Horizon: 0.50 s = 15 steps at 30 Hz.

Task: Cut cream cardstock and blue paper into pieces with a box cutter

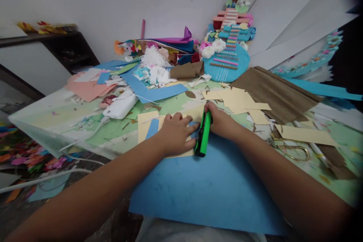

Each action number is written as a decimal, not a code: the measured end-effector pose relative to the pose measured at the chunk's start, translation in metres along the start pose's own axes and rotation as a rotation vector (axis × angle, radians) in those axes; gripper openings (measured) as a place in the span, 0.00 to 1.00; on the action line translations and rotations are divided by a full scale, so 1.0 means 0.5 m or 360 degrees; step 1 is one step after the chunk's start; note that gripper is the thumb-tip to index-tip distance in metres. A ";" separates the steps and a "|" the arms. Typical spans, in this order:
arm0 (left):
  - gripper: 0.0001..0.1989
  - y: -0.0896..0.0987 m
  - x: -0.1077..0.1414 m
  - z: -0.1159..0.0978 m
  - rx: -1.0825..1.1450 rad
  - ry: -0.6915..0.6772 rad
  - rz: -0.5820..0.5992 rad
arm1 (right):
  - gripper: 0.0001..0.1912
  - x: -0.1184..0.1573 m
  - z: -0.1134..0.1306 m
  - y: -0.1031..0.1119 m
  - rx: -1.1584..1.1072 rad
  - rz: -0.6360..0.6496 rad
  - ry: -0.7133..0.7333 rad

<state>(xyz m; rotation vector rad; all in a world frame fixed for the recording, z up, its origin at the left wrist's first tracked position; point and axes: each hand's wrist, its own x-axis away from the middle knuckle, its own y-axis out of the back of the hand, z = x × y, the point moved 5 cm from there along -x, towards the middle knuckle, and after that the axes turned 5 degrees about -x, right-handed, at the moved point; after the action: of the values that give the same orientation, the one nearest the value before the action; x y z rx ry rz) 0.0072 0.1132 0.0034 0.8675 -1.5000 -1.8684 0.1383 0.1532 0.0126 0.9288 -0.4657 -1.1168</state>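
My right hand [222,121] is closed around a green and black stapler [205,134], which lies over the edges of the papers in front of me. Fingers spread, my left hand [177,135] presses flat on a cream paper piece [143,130] with a narrow blue strip [153,127] on it. Beneath both hands a large blue sheet [204,193] reaches to the near table edge. My left fingertips are close beside the stapler; whether its jaws grip the paper cannot be made out.
Cream offcuts [238,100] and brown paper [278,90] lie to the right, near brass-coloured scissors [293,152]. A white power bank [121,104] with a cable sits left. Behind are a blue L-shaped piece [159,92], paper scraps and a blue guitar-shaped craft [241,62] against the wall.
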 end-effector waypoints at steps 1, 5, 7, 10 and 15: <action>0.25 0.000 0.000 0.000 -0.0001 -0.0004 -0.0005 | 0.17 -0.001 -0.001 0.000 -0.0022 0.0006 -0.0003; 0.25 0.000 0.000 0.001 0.0010 -0.0011 0.0011 | 0.17 -0.001 -0.006 -0.002 -0.0125 0.0001 0.0010; 0.24 0.000 0.000 0.001 0.0018 -0.0005 0.0019 | 0.17 0.000 -0.008 -0.004 -0.0139 -0.0010 -0.0005; 0.24 -0.002 -0.001 0.003 0.0029 -0.0011 0.0017 | 0.16 0.001 -0.009 -0.009 -0.0195 -0.0030 -0.0029; 0.24 -0.005 -0.003 0.006 0.0048 -0.0004 0.0028 | 0.17 -0.001 -0.015 -0.012 -0.0343 -0.0070 -0.0058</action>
<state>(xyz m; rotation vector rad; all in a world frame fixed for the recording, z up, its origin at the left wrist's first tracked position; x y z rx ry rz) 0.0054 0.1167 0.0016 0.8634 -1.5362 -1.8394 0.1404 0.1559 0.0034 0.7341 -0.3477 -1.2000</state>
